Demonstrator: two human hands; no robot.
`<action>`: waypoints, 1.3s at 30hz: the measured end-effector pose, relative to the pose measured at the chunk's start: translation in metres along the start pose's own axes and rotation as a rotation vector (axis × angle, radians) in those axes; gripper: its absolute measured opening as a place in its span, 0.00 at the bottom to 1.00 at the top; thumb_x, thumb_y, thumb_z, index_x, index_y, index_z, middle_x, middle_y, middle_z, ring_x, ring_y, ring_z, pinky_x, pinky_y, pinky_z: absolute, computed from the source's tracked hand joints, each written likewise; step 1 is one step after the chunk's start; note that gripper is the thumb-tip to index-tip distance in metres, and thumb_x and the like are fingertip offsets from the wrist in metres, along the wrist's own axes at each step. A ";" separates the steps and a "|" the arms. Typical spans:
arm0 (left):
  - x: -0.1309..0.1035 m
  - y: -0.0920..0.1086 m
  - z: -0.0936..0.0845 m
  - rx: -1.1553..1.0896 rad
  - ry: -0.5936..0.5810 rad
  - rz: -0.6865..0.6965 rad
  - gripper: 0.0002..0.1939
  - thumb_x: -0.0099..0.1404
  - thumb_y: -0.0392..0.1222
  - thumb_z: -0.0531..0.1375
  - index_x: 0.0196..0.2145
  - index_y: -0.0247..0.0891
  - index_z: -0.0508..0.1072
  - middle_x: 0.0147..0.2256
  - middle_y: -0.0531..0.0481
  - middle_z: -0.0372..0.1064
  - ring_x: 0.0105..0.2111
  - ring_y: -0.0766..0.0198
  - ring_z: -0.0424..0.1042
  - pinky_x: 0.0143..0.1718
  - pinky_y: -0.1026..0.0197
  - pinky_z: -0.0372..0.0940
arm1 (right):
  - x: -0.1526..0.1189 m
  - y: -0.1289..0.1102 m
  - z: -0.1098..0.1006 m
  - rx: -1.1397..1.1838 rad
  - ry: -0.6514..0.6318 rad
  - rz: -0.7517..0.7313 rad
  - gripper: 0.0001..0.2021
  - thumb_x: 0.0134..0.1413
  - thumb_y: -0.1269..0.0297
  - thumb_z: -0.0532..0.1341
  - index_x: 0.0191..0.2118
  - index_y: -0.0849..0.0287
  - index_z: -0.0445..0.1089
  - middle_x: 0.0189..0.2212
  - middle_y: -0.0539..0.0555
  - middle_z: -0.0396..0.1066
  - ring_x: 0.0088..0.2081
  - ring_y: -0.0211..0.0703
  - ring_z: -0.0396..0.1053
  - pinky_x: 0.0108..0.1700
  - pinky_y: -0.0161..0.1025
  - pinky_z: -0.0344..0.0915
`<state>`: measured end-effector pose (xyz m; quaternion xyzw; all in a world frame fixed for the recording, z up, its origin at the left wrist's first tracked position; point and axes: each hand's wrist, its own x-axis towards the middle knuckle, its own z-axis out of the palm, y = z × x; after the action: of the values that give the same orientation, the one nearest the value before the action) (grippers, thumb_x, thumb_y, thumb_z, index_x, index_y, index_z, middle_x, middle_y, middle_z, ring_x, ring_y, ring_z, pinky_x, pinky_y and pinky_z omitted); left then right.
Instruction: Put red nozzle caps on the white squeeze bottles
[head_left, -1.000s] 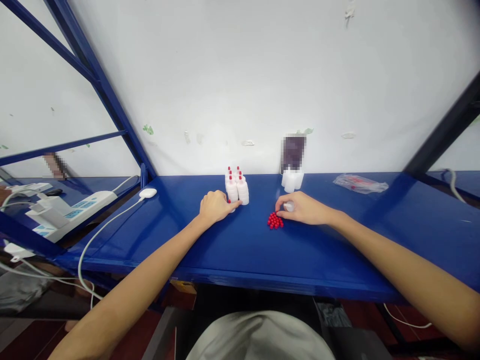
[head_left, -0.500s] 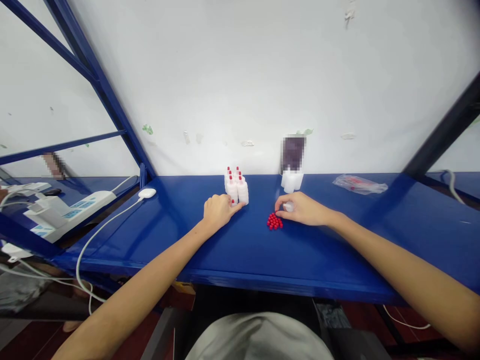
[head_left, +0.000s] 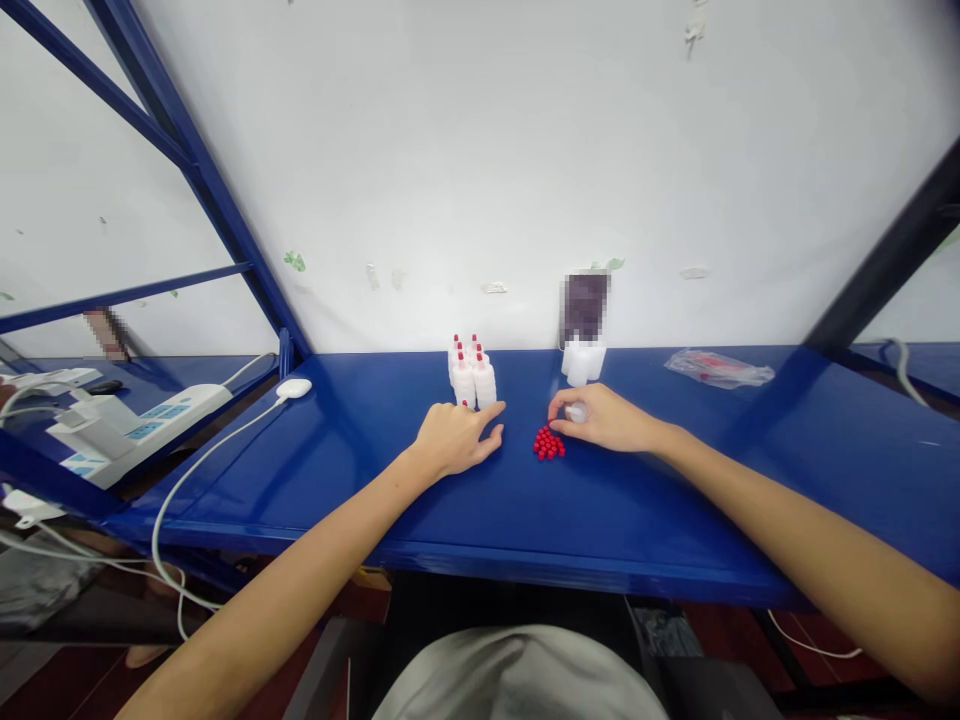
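A: Since the left grip (head_left: 454, 440) is right up by those capped bottles (head_left: 474, 384), is it actually holding one?

B: Nope, nothing in it that I can see. Thumb and forefinger are spread wide, pointing right, with just blue tabletop (head_left: 480, 515) showing past them. It's in front of the bunch, and one red tip peeks up over the knuckles. Can't tell if the forefinger touches the front ones or only overlaps them from this angle.

A: ok, and the right grip (head_left: 604, 420)?

B: That one's curled around a bottle (head_left: 577, 411), whitish and mostly hidden by the fingers. Thumb and forefinger tips are close together at the far edge of the red caps (head_left: 549, 445). Whether one's pinched in there, no clue, too small.

A: What about the rest?

B: The caps sit in a pile between the two grips, way nearer the right one. More white bottles (head_left: 585, 363) stand behind the right grip, close to the wall (head_left: 420, 170). There's a clear bag (head_left: 718, 368) off to the right with something red in it, and a round white puck (head_left: 293, 388) on the left end.
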<state>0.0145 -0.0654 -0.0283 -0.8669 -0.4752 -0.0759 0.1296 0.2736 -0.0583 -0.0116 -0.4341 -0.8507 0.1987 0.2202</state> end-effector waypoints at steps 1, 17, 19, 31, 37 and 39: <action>0.001 0.001 -0.001 0.029 -0.020 -0.018 0.25 0.70 0.55 0.47 0.60 0.46 0.66 0.33 0.41 0.77 0.33 0.51 0.77 0.35 0.57 0.62 | 0.000 0.000 0.000 -0.001 0.000 0.001 0.10 0.54 0.58 0.60 0.34 0.57 0.74 0.30 0.50 0.74 0.31 0.41 0.68 0.37 0.38 0.61; 0.006 0.003 -0.007 0.035 -0.081 -0.176 0.29 0.68 0.61 0.46 0.60 0.45 0.64 0.35 0.40 0.76 0.36 0.49 0.76 0.36 0.56 0.61 | 0.000 0.001 0.001 -0.006 0.008 0.007 0.10 0.54 0.57 0.60 0.35 0.57 0.74 0.31 0.51 0.74 0.32 0.42 0.68 0.37 0.39 0.62; 0.006 0.003 -0.005 0.037 -0.067 -0.177 0.30 0.68 0.62 0.46 0.60 0.46 0.65 0.35 0.41 0.76 0.35 0.49 0.76 0.36 0.56 0.61 | 0.000 0.003 0.003 0.001 0.061 0.002 0.10 0.54 0.57 0.60 0.35 0.57 0.74 0.31 0.51 0.75 0.32 0.42 0.69 0.37 0.39 0.63; 0.010 0.008 -0.013 -0.132 0.265 0.263 0.23 0.73 0.50 0.46 0.61 0.46 0.65 0.39 0.46 0.75 0.36 0.60 0.74 0.34 0.62 0.64 | 0.000 -0.020 0.006 0.530 0.210 0.114 0.17 0.46 0.49 0.67 0.32 0.60 0.73 0.16 0.47 0.64 0.19 0.35 0.59 0.23 0.35 0.56; 0.038 0.021 -0.010 -0.285 0.472 0.437 0.19 0.74 0.46 0.48 0.54 0.40 0.71 0.39 0.46 0.73 0.37 0.65 0.72 0.40 0.62 0.67 | 0.001 -0.014 0.008 0.936 0.160 0.140 0.18 0.40 0.52 0.71 0.31 0.60 0.69 0.13 0.43 0.60 0.16 0.32 0.55 0.22 0.35 0.56; 0.043 0.025 -0.004 -0.389 0.571 0.449 0.16 0.73 0.44 0.50 0.51 0.38 0.73 0.39 0.45 0.74 0.37 0.66 0.72 0.39 0.63 0.68 | 0.001 -0.013 0.008 0.966 0.121 0.133 0.17 0.42 0.52 0.70 0.31 0.59 0.68 0.12 0.42 0.57 0.16 0.32 0.53 0.22 0.36 0.57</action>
<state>0.0587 -0.0446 -0.0177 -0.9015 -0.1962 -0.3716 0.1034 0.2603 -0.0655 -0.0108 -0.3463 -0.6174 0.5586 0.4322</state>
